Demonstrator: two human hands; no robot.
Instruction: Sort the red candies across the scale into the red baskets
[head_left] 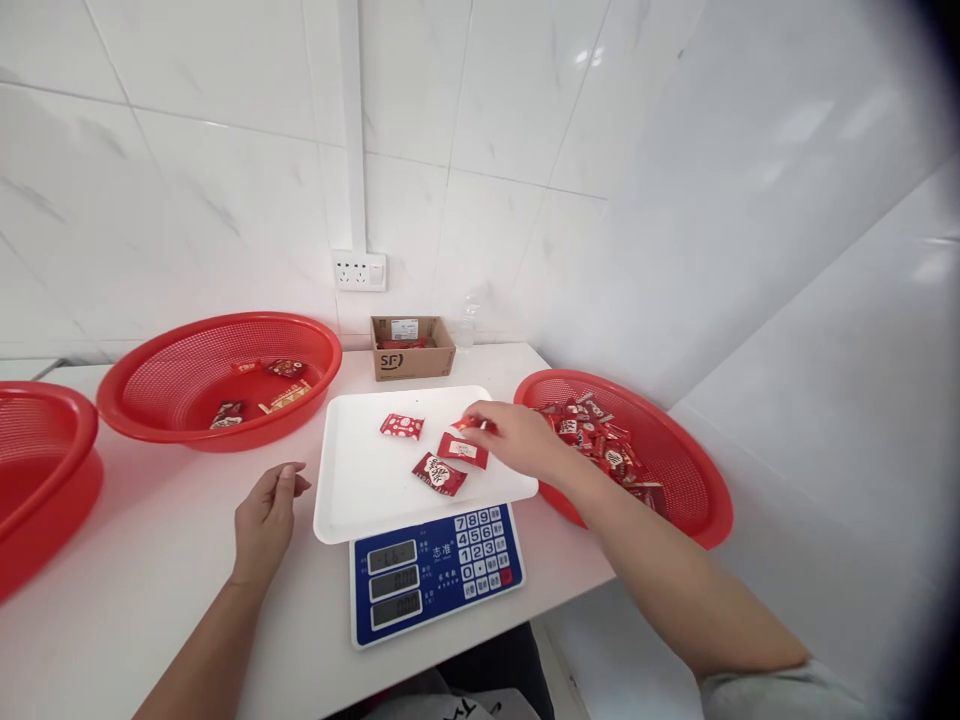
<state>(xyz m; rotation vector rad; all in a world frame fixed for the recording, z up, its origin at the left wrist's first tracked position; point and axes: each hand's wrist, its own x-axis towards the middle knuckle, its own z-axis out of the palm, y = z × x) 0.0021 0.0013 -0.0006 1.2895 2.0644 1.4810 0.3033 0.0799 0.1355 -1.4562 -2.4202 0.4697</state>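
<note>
My right hand [517, 437] is over the far right part of a white tray [352, 480], its fingers closed on a small red candy packet [466, 422]. On the tray below it lie a red packet with a pale label [463, 450], a dark red packet with white lettering [439, 474] and a red packet with white dots [402, 427]. The tray sits on a blue weighing scale [439, 570] with displays and a keypad. Just left of the tray, my left hand [266, 515] hovers or rests by the table with fingers curled together, holding nothing visible.
A red basket [690, 470] full of red packets stands at the right. Another red basket [150, 395] with several packets is at the back left, beside a third basket [52, 480]. A cardboard box [412, 364] and a clear plastic bottle [468, 322] stand near the wall.
</note>
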